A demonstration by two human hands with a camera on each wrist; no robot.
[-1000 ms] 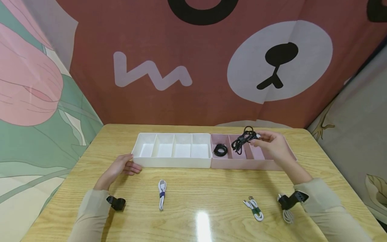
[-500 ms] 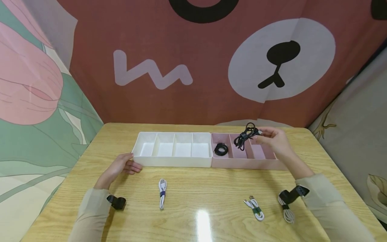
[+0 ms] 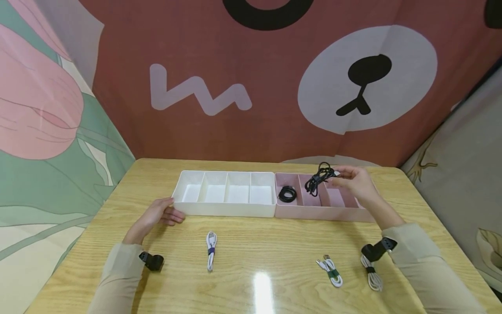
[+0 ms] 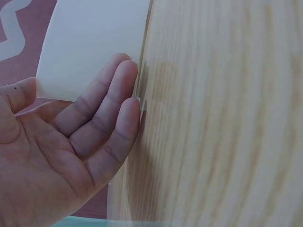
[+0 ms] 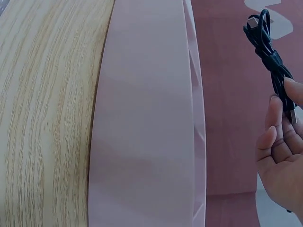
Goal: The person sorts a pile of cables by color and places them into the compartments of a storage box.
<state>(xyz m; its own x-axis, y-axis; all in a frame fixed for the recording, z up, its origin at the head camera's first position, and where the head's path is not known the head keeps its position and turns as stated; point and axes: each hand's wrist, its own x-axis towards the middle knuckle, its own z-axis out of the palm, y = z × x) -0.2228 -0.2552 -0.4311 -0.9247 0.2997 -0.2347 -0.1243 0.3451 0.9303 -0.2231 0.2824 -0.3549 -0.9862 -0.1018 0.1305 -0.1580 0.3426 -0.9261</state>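
My right hand (image 3: 354,185) pinches one end of a bundled black USB cable (image 3: 319,178), held up over the pink divided box (image 3: 306,212). In the right wrist view, the cable (image 5: 270,59) shows its metal plugs, with thumb and fingers at its lower end. A coiled black cable (image 3: 287,194) lies in the pink box's leftmost compartment. My left hand (image 3: 160,213) rests at the left end of the white divided box (image 3: 227,209). The left wrist view shows its fingers (image 4: 125,78) loosely extended along that box's wall, thumb at the edge.
Three white cables lie bundled on the wooden table (image 3: 266,244): one with a purple tie (image 3: 211,251) at left, one with a green tie (image 3: 330,271) and one with a black tie (image 3: 371,274) at right. A printed cloth (image 3: 235,135) hangs behind the table.
My right hand has shifted slightly right, with the black cable still hanging over the pink box. The left hand stays at the white box's end.
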